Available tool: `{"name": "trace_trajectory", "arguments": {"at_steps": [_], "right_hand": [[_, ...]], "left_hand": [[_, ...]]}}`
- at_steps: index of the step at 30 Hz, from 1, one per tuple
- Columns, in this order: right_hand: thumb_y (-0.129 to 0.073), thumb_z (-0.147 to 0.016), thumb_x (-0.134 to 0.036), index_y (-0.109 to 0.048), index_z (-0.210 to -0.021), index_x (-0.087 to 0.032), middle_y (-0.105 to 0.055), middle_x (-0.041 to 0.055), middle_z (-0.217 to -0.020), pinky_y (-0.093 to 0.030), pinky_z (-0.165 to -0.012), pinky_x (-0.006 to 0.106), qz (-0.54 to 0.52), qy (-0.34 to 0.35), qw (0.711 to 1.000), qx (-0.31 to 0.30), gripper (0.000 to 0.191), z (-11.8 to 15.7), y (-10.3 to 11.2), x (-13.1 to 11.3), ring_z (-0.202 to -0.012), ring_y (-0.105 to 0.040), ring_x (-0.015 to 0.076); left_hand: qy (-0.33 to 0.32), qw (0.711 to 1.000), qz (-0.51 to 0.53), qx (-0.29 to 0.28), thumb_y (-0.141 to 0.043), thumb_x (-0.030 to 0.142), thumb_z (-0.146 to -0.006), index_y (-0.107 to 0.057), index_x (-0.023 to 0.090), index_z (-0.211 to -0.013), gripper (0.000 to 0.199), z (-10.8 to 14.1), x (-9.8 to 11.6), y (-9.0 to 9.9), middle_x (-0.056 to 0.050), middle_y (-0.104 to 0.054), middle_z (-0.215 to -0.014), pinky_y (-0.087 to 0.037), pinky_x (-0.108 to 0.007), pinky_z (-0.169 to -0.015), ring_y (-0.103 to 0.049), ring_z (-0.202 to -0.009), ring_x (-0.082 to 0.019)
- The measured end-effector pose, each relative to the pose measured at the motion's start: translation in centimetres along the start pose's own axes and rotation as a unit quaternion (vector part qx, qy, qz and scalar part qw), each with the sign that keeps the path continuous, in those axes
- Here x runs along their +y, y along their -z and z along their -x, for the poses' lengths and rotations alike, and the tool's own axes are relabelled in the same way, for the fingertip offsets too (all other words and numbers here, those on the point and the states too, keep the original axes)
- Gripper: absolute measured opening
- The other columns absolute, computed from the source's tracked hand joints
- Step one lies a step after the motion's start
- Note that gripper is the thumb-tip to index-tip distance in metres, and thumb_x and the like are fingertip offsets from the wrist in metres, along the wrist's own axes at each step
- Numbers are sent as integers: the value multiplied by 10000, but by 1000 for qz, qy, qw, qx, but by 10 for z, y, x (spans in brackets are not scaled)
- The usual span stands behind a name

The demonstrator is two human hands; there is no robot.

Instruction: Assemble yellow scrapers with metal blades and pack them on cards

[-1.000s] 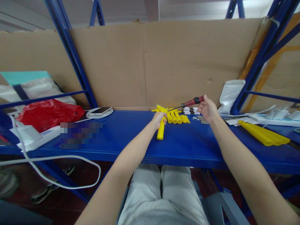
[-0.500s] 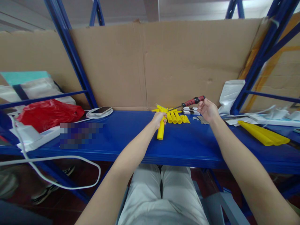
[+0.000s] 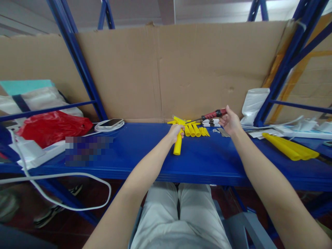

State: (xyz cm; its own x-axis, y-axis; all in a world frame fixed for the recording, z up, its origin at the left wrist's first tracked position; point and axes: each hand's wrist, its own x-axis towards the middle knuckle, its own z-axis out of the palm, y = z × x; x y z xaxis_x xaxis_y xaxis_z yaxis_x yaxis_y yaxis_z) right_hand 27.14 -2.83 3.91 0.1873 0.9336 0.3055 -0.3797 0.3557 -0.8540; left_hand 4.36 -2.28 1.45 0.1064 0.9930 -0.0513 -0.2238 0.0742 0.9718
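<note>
My left hand [image 3: 175, 133] is closed around a yellow plastic handle [image 3: 177, 148], whose wide round end points toward me. In my right hand [image 3: 230, 122] the fingers close on the butt of a red and black screwdriver [image 3: 213, 114]. The shaft slants down to the left, and its tip meets the top of the yellow piece near my left fingers; the exact contact is too small to make out. Just beyond lie several yellow tubes [image 3: 192, 130] and small yellow pointed pieces [image 3: 204, 132]. Behind the screwdriver is a stack of white and black pieces [image 3: 211, 122].
Small metal bits [image 3: 215, 130] and a grey flat packet [image 3: 223, 132] lie by my right hand. Long yellow parts [image 3: 290, 147] rest at right. A phone [image 3: 113, 122] on a coiled white cable and a red bag [image 3: 55, 127] are at left. Cardboard [image 3: 124, 76] walls the back.
The screwdriver's butt end has dipped slightly, and one finger of my right hand now stretches up along it. My left hand stays in place on the yellow handle.
</note>
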Motion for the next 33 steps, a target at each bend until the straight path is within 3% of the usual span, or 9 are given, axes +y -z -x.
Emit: {"name": "trace_trajectory", "arguments": {"at_steps": [9,16,22,28,33], "right_hand": [[-600,-821,-395,-375,-657,-213,-431,-57,-508,-274,-348,196,7,28,999,-17,332,5,-5,-1,-385,-347,69],[-719,-690,-480,-389,-674,-223,-387,-82,-493,-228,-322,185,6,39,999,20,419,1,-2,1,-376,-319,58],[-683,-693,-528,-338,-594,-220,-335,-69,-432,-225,-297,215,9,-5,1000,8,473,-2,0,-1,-350,-293,62],[-666,-703,-579,-492,-710,-229,-289,-87,-417,-221,-307,198,16,10,1000,-4,391,3,-3,-2,-344,-287,63],[-644,-772,-476,-503,-726,-223,-379,-68,-481,-276,-338,185,3,3,1000,-24,294,10,-9,-6,-389,-353,64]], "left_hand": [[1,1000,3,1,-473,5,-657,-421,178,-648,181,-1,-1,1,61,-416,-463,-250,-183,-335,-310,-290,-42],[11,1000,-13,5,-482,12,-667,-431,173,-655,170,-1,0,0,70,-407,-468,-256,-178,-339,-314,-286,-38],[9,1000,-9,0,-469,-1,-650,-424,174,-645,180,1,1,0,69,-401,-457,-250,-174,-323,-317,-283,-39],[7,1000,-8,3,-461,-9,-652,-424,175,-640,189,0,0,0,67,-401,-459,-253,-182,-322,-318,-278,-43],[7,1000,1,6,-482,-11,-637,-426,178,-652,197,0,0,1,66,-414,-461,-250,-180,-328,-320,-281,-42]]}}
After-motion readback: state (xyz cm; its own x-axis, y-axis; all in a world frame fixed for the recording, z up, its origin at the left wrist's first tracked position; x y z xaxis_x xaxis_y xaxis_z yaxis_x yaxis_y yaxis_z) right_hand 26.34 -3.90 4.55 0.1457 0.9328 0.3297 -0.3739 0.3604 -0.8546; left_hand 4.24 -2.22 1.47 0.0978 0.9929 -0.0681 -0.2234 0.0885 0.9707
